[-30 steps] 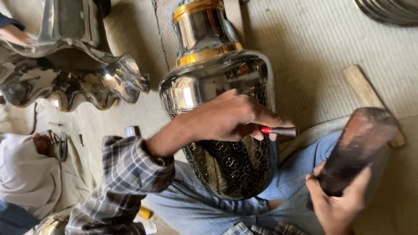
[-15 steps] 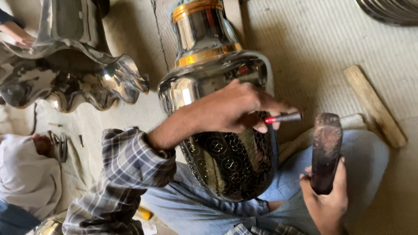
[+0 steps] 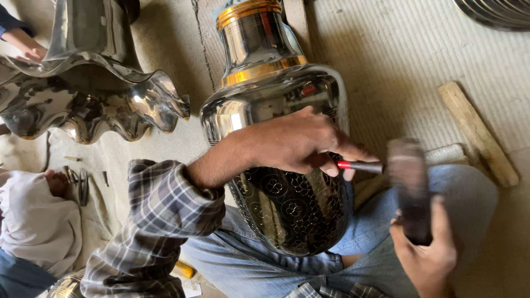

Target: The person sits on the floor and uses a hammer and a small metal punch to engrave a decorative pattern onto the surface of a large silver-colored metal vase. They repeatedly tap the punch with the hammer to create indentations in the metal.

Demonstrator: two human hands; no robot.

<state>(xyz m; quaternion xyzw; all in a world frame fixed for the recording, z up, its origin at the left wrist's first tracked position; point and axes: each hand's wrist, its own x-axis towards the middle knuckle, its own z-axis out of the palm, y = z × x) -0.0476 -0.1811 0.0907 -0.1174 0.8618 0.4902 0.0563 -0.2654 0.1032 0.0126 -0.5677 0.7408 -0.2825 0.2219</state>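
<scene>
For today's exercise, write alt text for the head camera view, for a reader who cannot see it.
A person's left hand holds a small red-banded punch against a large shiny metal vase lying across their lap, while the right hand holds a dark mallet close to the punch. A wavy-rimmed metal bowl sits nearby.

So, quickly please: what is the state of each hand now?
Left hand: closed, holding a punch against the vase.
Right hand: closed, holding a mallet.
</scene>
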